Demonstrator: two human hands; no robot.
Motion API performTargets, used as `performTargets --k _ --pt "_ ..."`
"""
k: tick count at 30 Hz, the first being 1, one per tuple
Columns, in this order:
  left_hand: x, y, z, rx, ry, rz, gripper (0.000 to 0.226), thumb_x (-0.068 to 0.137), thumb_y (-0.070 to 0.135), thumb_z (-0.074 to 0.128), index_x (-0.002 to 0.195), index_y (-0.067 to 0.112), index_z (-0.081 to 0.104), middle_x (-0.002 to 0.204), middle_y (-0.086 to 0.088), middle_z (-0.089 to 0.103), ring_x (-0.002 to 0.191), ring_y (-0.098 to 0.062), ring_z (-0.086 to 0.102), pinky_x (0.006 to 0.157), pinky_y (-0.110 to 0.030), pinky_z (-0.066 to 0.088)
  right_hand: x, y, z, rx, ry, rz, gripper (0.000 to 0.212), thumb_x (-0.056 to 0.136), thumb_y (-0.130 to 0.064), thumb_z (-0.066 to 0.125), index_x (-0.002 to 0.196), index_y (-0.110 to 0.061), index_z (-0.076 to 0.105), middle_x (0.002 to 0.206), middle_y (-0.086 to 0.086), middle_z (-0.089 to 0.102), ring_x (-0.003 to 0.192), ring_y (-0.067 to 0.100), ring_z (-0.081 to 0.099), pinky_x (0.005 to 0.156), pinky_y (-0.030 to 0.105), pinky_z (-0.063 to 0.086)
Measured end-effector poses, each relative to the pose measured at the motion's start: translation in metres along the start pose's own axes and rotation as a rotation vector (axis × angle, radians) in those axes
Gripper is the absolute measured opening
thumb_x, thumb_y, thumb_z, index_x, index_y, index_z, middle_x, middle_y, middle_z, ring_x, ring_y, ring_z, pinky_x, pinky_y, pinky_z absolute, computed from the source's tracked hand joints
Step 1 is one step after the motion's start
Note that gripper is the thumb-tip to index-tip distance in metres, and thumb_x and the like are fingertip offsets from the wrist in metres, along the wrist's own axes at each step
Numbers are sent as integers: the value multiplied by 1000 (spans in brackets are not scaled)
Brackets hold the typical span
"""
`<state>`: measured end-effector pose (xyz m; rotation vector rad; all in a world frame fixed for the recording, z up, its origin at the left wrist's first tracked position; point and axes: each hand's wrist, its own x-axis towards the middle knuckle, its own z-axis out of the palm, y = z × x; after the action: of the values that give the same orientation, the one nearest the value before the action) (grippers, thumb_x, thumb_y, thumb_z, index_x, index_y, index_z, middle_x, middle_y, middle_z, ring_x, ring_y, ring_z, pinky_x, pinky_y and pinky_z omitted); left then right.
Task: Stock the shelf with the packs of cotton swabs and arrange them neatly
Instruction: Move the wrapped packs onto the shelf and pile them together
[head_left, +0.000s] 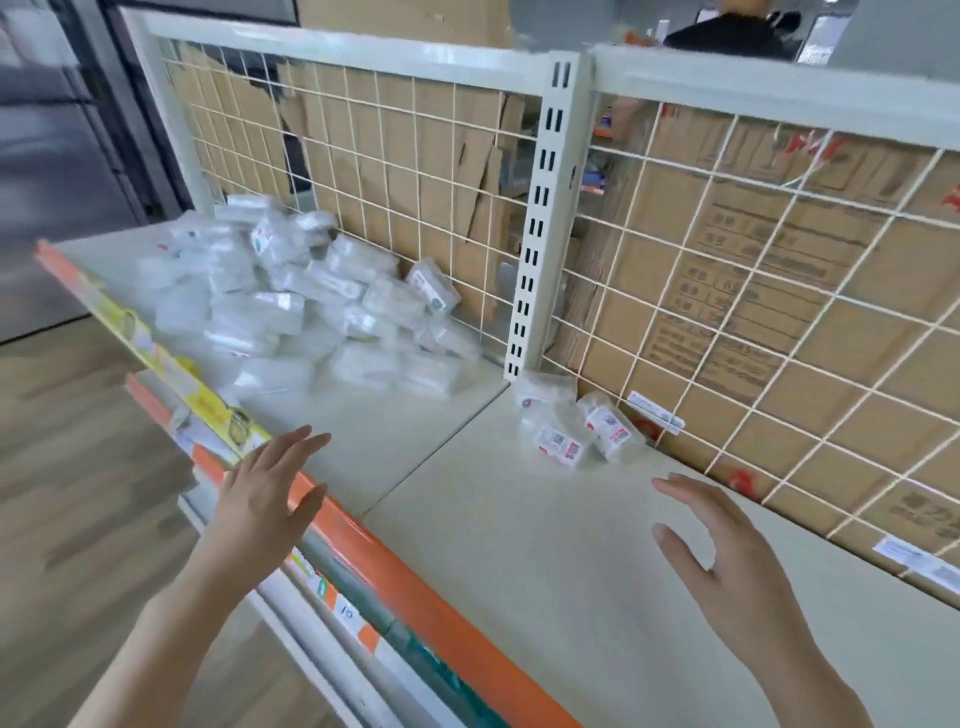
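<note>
Both hands empty, fingers spread wide, near shelf (519, 561) front edge. Small cluster of swab packs (576, 426) at back edge by upright post (545, 208) — ahead of right hand (727, 561), nearer it than left hand (270, 493). Packs skewed. Bigger heap (311, 306) toward back-left corner.

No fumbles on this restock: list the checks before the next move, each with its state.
1. Left hand free: ok, open, holding nothing.
2. Right hand free: ok, open above the right shelf board.
3. Heap of cotton swab packs neat: not ok, jumbled on the left board.
4. Small cluster of packs by the upright post: not ok, lying askew.
5. Bare room on the right shelf board: ok.
6. Packs undamaged: cannot tell, blurred.
</note>
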<state>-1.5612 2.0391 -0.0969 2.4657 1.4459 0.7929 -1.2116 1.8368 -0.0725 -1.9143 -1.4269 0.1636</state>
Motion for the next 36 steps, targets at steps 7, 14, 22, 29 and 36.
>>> performTargets --k 7,14,22,29,36 --pt "25 -41 -7 -23 48 -30 43 84 14 67 126 14 57 132 -11 54 117 -38 51 94 -52 39 42 -36 41 26 -79 -142 30 89 -35 54 115 -51 50 127 -32 46 120 -13 39 91 -1 26" --pt "87 -104 5 -76 -59 29 51 79 44 46 126 24 53 130 -7 55 115 -32 52 87 -49 46 105 -77 116 71 -135 -119 28 90 -38 53 115 -49 50 130 -21 50 125 -6 40 98 5 27" --pt "148 -164 12 -47 -251 205 72 78 62 34 143 32 35 153 9 22 139 -12 24 110 -28 18 184 -115 211 -117 -186 19 44 92 -24 57 134 -28 45 150 -4 25 139 8 20 106 20 22" --pt "156 -170 16 -5 -248 333 59 75 51 44 125 20 56 110 5 63 104 -10 45 87 -24 31 204 -128 244 -340 -222 122 59 92 -27 54 146 -27 29 152 11 21 143 27 15 110 32 23" --pt "155 -174 22 -99 -264 316 75 74 64 34 138 25 45 118 10 51 106 -17 49 90 -30 38 180 -132 231 -326 -199 166 55 84 -40 62 136 -37 42 117 -5 45 115 17 43 88 25 37"
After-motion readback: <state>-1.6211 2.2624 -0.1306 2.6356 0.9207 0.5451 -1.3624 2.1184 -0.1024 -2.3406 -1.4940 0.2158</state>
